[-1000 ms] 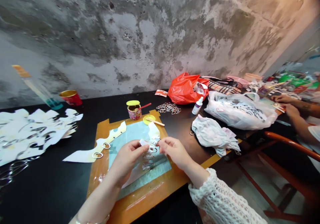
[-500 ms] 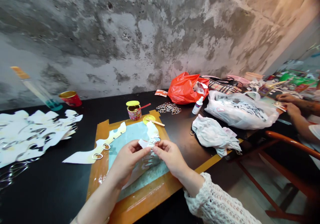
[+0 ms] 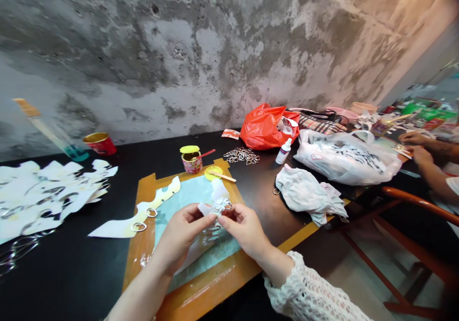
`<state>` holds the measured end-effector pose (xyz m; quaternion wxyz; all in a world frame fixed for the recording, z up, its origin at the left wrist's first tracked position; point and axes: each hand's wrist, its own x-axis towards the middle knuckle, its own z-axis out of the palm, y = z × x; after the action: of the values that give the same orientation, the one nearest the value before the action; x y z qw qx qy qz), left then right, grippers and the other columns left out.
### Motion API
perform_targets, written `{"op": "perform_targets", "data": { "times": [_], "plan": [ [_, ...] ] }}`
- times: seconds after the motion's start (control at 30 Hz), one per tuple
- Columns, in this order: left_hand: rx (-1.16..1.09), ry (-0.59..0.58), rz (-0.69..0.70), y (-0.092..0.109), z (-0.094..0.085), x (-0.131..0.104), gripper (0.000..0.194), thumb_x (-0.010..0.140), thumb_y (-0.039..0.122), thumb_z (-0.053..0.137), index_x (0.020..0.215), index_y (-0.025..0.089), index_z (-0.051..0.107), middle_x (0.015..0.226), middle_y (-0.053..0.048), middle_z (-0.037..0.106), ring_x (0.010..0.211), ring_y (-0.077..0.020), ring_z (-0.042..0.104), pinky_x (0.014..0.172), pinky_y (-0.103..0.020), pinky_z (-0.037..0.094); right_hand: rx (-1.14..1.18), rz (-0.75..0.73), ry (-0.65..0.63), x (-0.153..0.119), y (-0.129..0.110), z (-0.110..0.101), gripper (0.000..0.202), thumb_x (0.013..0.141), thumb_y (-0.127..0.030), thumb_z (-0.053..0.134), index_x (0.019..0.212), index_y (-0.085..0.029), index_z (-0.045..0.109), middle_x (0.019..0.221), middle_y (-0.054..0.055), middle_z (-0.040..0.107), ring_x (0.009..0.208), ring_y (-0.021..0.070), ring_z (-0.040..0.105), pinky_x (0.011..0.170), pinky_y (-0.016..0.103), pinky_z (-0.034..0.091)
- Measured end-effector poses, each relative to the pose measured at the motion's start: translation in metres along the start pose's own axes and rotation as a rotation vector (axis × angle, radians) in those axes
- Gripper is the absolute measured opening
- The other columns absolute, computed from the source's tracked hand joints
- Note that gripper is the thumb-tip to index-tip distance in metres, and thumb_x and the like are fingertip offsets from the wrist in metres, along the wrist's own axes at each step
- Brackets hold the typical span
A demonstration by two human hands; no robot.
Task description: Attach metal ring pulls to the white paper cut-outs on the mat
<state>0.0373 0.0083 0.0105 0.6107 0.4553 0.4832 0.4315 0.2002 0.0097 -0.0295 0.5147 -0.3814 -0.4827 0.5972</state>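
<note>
Over a pale blue sheet [image 3: 190, 187] edged with brown tape, both hands hold one white cut piece [image 3: 219, 193] between them. My left hand [image 3: 186, 230] pinches its left side between thumb and fingers. On its right, my right hand [image 3: 245, 228] grips the piece next to a small metal ring [image 3: 228, 206]. A white strip [image 3: 118, 228] with two metal rings lies to the left, partly over the tape. Behind the hands are an open jar [image 3: 192, 162] with a red stick and a yellow lid [image 3: 213, 173] with a wooden stick across it.
White cut pieces [image 3: 43, 187] spread over the left side. Metal rings [image 3: 241, 155], a white bottle [image 3: 283, 151], a red bag [image 3: 265, 127], a cloth [image 3: 308, 192] and a white plastic bag [image 3: 347, 156] stand behind and right. Another person's hands [image 3: 418, 146] are far right, beyond a chair [image 3: 416, 197].
The held piece has turned slightly between my fingers, and the metal ring at its right side shows more plainly. Both hands remain nearly in place.
</note>
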Motion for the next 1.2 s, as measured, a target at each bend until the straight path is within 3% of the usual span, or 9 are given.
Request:
{"op": "perform_targets", "data": {
  "times": [0.53,0.7,0.83,0.93,1.0,1.13,1.2],
  "plan": [
    [0.088,0.092,0.057,-0.004,0.0,-0.001,0.038,0.067,0.042,0.082,0.095,0.018,0.071,0.092,-0.007,0.074,0.087,-0.0229,0.066,0.077,-0.03,0.051,0.027,-0.03,0.056,0.004,-0.003,0.002,0.034,0.071,-0.047,0.079,0.085,-0.019,0.068,0.086,0.005,0.072,0.081,0.0202,0.066,0.078,0.034,0.053],
    [0.075,0.052,0.047,-0.003,0.0,0.0,0.033,0.07,0.043,0.079,0.092,0.019,0.072,0.089,-0.006,0.075,0.085,-0.0223,0.066,0.076,-0.029,0.049,0.01,-0.001,0.047,0.006,-0.007,0.005,0.034,0.07,-0.047,0.079,0.084,-0.018,0.067,0.085,0.005,0.071,0.08,0.0194,0.066,0.076,0.032,0.053],
    [0.092,0.095,0.044,-0.001,0.002,0.001,0.03,0.071,0.044,0.078,0.083,0.018,0.072,0.082,-0.005,0.074,0.079,-0.0204,0.065,0.073,-0.028,0.048,-0.045,-0.005,0.105,0.007,-0.005,0.002,0.036,0.071,-0.045,0.078,0.088,-0.019,0.062,0.075,0.002,0.066,0.068,0.0156,0.061,0.064,0.027,0.05],
    [0.145,0.156,0.051,-0.003,0.002,0.001,0.031,0.072,0.047,0.077,0.076,0.017,0.071,0.075,-0.004,0.072,0.072,-0.0185,0.062,0.066,-0.026,0.045,-0.194,-0.111,0.215,0.004,-0.007,-0.002,0.026,0.079,-0.041,0.071,0.087,-0.019,0.059,0.073,0.001,0.063,0.064,0.0141,0.058,0.059,0.026,0.047],
    [0.196,0.184,0.069,-0.005,0.002,0.001,0.031,0.072,0.048,0.076,0.075,0.017,0.071,0.074,-0.004,0.072,0.071,-0.0187,0.062,0.065,-0.026,0.045,-0.386,-0.261,0.232,0.002,-0.01,-0.003,0.015,0.084,-0.034,0.065,0.086,-0.02,0.061,0.076,0.003,0.065,0.066,0.0149,0.059,0.062,0.028,0.048],
    [0.289,0.201,0.138,-0.005,0.003,-0.001,0.026,0.074,0.046,0.074,0.074,0.02,0.071,0.074,-0.003,0.071,0.072,-0.0183,0.061,0.068,-0.026,0.045,-0.749,-0.636,0.146,0.002,-0.021,-0.003,0.005,0.088,-0.021,0.06,0.089,-0.022,0.065,0.081,0.005,0.069,0.074,0.0183,0.062,0.072,0.033,0.049],
    [0.329,0.215,0.169,-0.004,0.003,-0.001,0.023,0.074,0.044,0.073,0.07,0.021,0.07,0.074,-0.002,0.071,0.074,-0.0185,0.061,0.07,-0.026,0.045,-0.855,-0.735,0.105,0.003,-0.026,-0.002,0.007,0.089,-0.018,0.059,0.091,-0.021,0.065,0.083,0.005,0.07,0.077,0.0195,0.063,0.073,0.034,0.049]
  ]
}}
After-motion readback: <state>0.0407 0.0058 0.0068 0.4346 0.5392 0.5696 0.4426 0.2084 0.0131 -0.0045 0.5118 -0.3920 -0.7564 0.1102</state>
